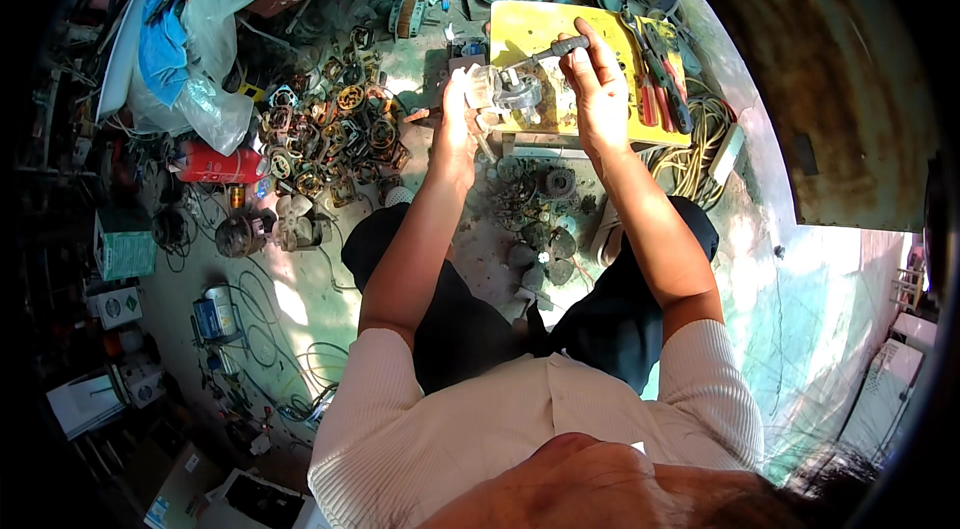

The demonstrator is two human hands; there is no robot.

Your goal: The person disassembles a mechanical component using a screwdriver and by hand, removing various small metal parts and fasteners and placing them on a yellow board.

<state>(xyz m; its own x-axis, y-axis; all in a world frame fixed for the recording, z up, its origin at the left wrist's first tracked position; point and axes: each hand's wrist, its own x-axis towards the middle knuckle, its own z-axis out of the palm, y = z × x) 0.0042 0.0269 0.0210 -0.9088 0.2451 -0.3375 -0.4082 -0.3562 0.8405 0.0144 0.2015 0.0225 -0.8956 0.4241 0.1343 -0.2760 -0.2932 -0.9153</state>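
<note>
Beige shirt [500,419] nearest; left hand [456,132] curled around pale part [482,86], right hand [600,99] pinching dark-handled screwdriver [568,47] over yellow board [520,21].

Over the flat yellow board [525,24], a clear plastic cup-shaped part [482,87] was in the left hand [456,134], with a slim black-handled tool [562,48] to its right in the right hand [602,114]. Red-and-black-handled hand tools [656,71] lay on the board's right side; tan looped cable [703,141] lay beyond. Left of the board spread a heap of copper-toned ring-shaped metal cores [335,134]. A red rounded object [222,165] lay left of that, apparently before a translucent plastic sheet [215,39], though clutter obscured depth. Small dark metal parts [540,254] lay between the dark-trousered legs [455,329].
</note>
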